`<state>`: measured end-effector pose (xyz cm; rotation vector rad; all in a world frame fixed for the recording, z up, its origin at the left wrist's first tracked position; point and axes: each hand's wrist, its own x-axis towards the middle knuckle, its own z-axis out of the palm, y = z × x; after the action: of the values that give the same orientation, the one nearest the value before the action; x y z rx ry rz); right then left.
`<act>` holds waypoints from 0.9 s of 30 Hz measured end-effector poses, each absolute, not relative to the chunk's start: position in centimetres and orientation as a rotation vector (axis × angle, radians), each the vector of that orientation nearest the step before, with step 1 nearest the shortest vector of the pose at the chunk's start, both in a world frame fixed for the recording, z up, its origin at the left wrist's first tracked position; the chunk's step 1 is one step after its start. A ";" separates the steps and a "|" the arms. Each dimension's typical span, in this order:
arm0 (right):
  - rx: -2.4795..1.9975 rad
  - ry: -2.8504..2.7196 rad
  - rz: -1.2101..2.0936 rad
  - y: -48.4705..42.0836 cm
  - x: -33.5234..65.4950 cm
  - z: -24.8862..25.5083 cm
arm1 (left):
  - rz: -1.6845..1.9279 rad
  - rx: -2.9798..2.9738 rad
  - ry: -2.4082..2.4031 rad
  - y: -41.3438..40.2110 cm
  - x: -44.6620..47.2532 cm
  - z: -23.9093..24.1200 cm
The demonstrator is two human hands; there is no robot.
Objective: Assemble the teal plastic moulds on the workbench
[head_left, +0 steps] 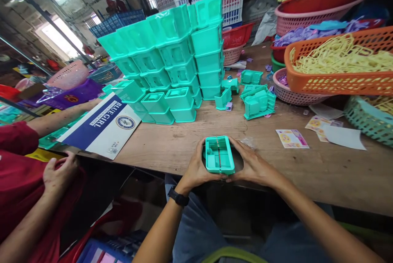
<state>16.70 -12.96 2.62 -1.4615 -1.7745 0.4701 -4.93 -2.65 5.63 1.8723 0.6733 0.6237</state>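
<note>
Both my hands hold one small teal plastic box part (218, 154) at the near edge of the wooden table (322, 173). My left hand (196, 166) wraps its left side, fingers curled round it; a black watch is on that wrist. My right hand (251, 164) grips its right side in the same way. The part's open, compartmented face points up at me. A tall stack of the same teal boxes (175, 58) stands behind it, with several loose teal pieces (257, 101) to the right of the stack.
A person in a red sleeve (18, 173) sits at my left, a hand (59, 171) near a blue-and-white cardboard sheet (102, 128). Baskets crowd the right: an orange one with yellow parts (337, 78), pink and red ones behind. Sticker sheets (292, 138) lie on the table.
</note>
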 end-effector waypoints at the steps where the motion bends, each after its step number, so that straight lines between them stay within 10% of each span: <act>1: -1.461 -1.779 0.462 -13.0 16.8 2.5 | 0.626 1.869 0.671 -2.7 -4.9 5.7; 27: -1.643 -1.619 0.188 -14.6 12.6 1.2 | 0.868 1.593 0.896 -7.5 -4.1 5.9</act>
<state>12.57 -14.57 1.20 -1.6433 -1.6194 0.1882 -4.06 -7.53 5.86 1.5930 0.8961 0.8680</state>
